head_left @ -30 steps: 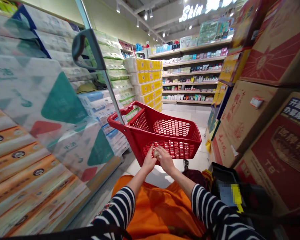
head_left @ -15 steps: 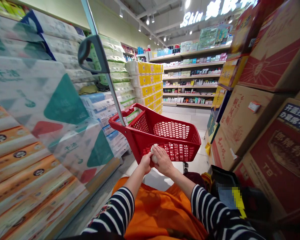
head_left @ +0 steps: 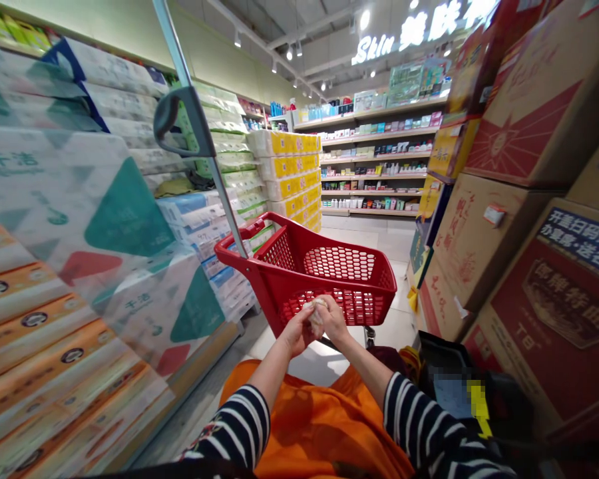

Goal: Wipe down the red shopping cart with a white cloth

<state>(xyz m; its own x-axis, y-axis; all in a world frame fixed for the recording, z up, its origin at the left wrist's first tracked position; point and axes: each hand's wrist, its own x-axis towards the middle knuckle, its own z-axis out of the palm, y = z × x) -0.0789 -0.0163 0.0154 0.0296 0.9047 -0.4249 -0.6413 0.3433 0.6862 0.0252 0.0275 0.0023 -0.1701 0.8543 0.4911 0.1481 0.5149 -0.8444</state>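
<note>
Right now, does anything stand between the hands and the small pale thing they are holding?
Nothing visible does: the left hand and right hand both touch the crumpled pale item directly, in front of the red shopping trolley.

Pale wad [head_left: 317,316] at six o'clock, half hidden between left hand [head_left: 296,330] and right hand [head_left: 333,320], kind unclear; at four o'clock, pixelated label [head_left: 449,394], unreadable.

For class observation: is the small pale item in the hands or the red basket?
In the hands: left hand and right hand grip the item between them, outside the basket.
</note>
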